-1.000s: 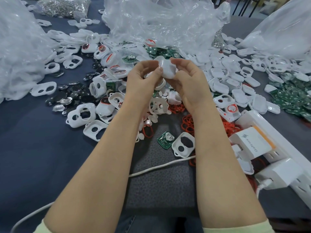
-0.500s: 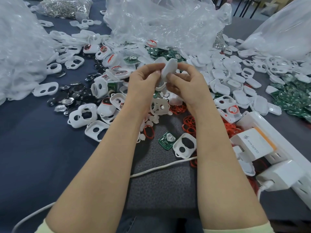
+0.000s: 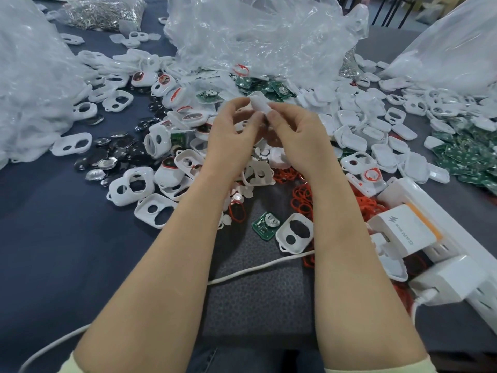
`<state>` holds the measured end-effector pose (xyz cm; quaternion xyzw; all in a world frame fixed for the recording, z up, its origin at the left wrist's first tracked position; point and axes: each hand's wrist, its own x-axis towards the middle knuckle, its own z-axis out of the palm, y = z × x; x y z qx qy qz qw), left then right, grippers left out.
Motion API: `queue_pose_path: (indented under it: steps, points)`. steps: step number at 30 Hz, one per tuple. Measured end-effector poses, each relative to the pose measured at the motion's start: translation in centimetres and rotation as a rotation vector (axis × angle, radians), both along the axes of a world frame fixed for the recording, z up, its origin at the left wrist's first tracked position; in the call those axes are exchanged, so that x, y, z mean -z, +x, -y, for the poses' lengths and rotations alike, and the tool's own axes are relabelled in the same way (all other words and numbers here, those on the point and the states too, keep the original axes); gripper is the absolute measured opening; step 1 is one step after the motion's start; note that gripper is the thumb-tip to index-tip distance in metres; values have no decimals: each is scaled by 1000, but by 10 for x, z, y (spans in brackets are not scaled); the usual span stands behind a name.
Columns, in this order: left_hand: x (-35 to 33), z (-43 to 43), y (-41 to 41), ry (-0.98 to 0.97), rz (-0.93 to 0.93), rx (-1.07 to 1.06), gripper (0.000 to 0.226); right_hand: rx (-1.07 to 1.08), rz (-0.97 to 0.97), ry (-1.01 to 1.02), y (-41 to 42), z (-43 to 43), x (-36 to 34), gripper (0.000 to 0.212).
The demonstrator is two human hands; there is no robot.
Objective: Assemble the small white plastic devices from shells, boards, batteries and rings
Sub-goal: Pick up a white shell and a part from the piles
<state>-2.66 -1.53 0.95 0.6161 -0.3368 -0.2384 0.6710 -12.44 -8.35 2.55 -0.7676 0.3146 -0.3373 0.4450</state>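
Turning from face-on to edge-on over the last second, the white shell is being held up above the middle of the counter, and both hands are sitting slightly higher and closer together than before. Toward the counter's left edge, coin batteries and open holed shells are lying loose. The left hand is curling its fingers toward the shell's left end; whether they are gripping it or only touching it cannot be told. The right hand is pinching the shell between thumb and forefinger. Judging by the turn, the person is probably checking or squeezing the seam between two halves, so this unit is likely nearing closure. Below the hands, red rings and a single green board are waiting near the front edge, with more boards lying toward the right edge.
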Motion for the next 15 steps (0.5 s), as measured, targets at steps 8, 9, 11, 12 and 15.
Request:
queue_pose_path:
  steps: [8, 9, 11, 12, 15]
  points:
    - [-1, 0, 1, 62, 335, -90, 13, 9, 15, 69, -2, 0, -1, 22]
    - [-1, 0, 0, 60, 337, -97, 11, 13, 23, 73, -3, 1, -1, 20]
    - [0, 1, 1, 79, 370, -101, 10, 28, -20, 30, -4, 1, 0, 16]
    - [0, 1, 2, 96, 385, -91, 11, 37, -45, 4, -4, 1, 2, 15]
    - [3, 3, 3, 155, 413, -66, 12, 66, -118, -67, 0, 1, 7, 16]
